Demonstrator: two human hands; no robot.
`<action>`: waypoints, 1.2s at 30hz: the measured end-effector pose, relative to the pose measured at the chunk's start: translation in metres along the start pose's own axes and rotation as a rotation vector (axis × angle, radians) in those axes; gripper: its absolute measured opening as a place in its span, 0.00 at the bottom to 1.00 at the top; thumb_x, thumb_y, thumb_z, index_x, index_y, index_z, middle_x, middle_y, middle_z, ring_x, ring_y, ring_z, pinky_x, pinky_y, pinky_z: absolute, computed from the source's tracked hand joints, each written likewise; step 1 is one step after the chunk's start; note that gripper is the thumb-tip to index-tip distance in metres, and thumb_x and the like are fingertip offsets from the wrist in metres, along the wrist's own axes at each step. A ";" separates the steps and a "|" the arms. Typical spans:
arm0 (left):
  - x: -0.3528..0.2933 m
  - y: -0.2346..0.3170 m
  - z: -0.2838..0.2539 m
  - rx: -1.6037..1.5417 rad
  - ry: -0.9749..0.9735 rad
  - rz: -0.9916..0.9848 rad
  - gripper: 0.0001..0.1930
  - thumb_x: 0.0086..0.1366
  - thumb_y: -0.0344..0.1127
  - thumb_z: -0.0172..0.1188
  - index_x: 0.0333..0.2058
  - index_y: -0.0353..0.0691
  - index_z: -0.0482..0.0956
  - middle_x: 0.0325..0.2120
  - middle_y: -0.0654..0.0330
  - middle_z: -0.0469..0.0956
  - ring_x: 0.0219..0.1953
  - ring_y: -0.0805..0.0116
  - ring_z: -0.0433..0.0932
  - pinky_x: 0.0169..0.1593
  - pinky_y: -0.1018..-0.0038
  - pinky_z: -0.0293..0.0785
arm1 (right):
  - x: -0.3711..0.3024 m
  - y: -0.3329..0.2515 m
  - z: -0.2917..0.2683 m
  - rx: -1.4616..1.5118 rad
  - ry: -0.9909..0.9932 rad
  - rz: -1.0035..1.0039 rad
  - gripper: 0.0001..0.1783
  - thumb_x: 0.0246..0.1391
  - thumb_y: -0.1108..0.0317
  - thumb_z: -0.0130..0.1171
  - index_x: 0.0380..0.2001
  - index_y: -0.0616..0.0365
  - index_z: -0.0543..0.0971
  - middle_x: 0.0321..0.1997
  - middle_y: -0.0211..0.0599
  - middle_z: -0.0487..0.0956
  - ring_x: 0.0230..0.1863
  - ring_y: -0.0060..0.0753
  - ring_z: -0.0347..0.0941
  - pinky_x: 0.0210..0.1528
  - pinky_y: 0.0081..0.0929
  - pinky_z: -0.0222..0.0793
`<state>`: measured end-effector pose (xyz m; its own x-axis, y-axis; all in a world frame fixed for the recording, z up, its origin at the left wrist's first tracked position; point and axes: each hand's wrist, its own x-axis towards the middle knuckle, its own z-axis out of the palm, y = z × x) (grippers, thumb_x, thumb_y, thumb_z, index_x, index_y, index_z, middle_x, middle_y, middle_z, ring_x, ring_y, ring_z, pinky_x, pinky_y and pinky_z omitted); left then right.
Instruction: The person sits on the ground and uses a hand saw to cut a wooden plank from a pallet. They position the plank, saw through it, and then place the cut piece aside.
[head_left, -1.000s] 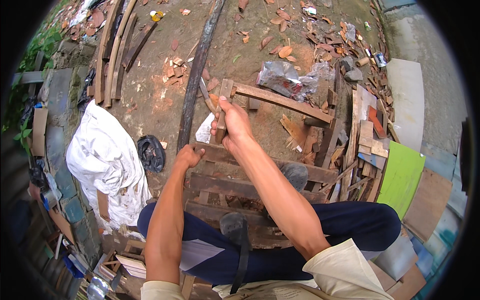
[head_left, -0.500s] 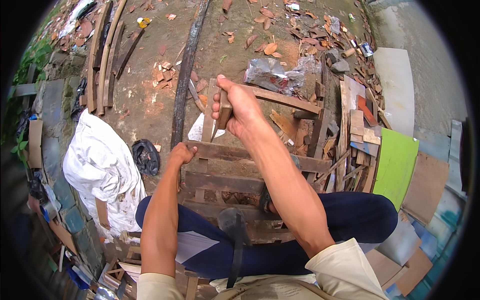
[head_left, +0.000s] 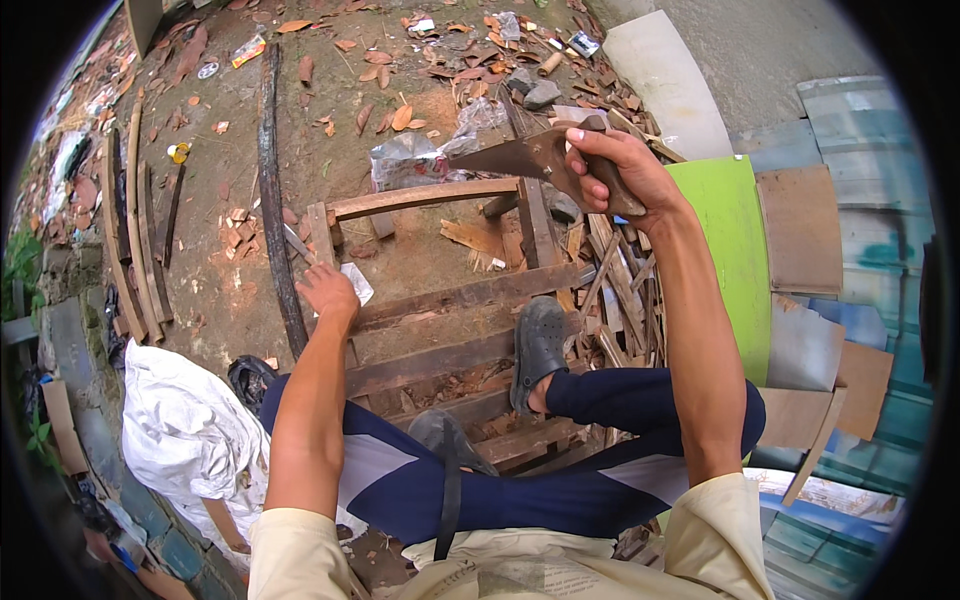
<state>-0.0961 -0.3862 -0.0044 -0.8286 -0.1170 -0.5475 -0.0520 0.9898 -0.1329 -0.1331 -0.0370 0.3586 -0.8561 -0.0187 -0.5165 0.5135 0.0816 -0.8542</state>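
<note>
Above the far right corner of the slatted wooden frame (head_left: 460, 297), the right hand (head_left: 632, 178) is wrapped around the wooden handle of a handsaw (head_left: 535, 157), held off the slats, with the rusty blade pointing left. The left hand (head_left: 328, 292) is open, fingers loosely spread, at the frame's left edge; a knife (head_left: 297, 243) lies just past the fingertips, and whether they touch its handle I cannot tell. A white scrap (head_left: 356, 284) lies just beside that hand.

Gaps run between the crosswise slats, and the space from the farthest slat to the frame's far rail (head_left: 425, 197) opens onto dirt. Two dark clogs (head_left: 537, 345) are on the person's feet, among the slats.

Left of the frame, a charred beam (head_left: 270, 190) runs lengthwise along the ground, with small wood offcuts (head_left: 240, 235) beside it and long poles (head_left: 135, 210) farther left. Toward the ground's near left lie a black plastic bag (head_left: 250, 380) and a heaped white cloth (head_left: 190, 420).

Past the far rail, a clear plastic bag (head_left: 405, 160) lies on leaf-strewn earth. Along the frame's right edge, piled scrap wood (head_left: 620, 285) narrows the room, bordered by a lime-green panel (head_left: 730, 260), then a brown board (head_left: 800, 225) and corrugated sheets (head_left: 860, 350).
</note>
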 end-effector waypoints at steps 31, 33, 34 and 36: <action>-0.063 0.249 0.006 -0.135 -0.269 0.598 0.48 0.56 0.84 0.51 0.48 0.39 0.83 0.36 0.49 0.86 0.38 0.54 0.87 0.43 0.61 0.82 | 0.081 0.143 -0.142 0.112 0.130 0.508 0.25 0.74 0.58 0.48 0.67 0.58 0.70 0.29 0.29 0.73 0.19 0.23 0.69 0.21 0.22 0.67; -0.062 0.245 0.009 -0.150 -0.234 0.603 0.48 0.55 0.83 0.51 0.48 0.39 0.83 0.36 0.50 0.86 0.38 0.54 0.87 0.42 0.61 0.82 | 0.092 0.152 -0.141 0.121 0.136 0.504 0.21 0.75 0.60 0.47 0.62 0.60 0.72 0.28 0.29 0.72 0.19 0.22 0.68 0.21 0.23 0.66; -0.061 0.243 0.012 -0.158 -0.215 0.607 0.48 0.55 0.83 0.51 0.48 0.39 0.83 0.36 0.50 0.86 0.37 0.54 0.87 0.42 0.61 0.82 | 0.098 0.159 -0.142 0.121 0.137 0.514 0.20 0.75 0.60 0.46 0.61 0.60 0.72 0.28 0.29 0.72 0.20 0.22 0.67 0.21 0.24 0.65; -0.063 0.243 0.018 -0.197 -0.160 0.610 0.46 0.55 0.82 0.53 0.44 0.40 0.85 0.34 0.49 0.86 0.35 0.52 0.87 0.40 0.59 0.82 | 0.110 0.175 -0.143 0.117 0.137 0.534 0.18 0.75 0.61 0.45 0.57 0.61 0.72 0.27 0.29 0.71 0.20 0.22 0.66 0.20 0.25 0.64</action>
<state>-0.0468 -0.1394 -0.0174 -0.6491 0.4736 -0.5953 0.2870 0.8772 0.3850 -0.1460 0.1176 0.1611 -0.4715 0.1248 -0.8730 0.8739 -0.0669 -0.4815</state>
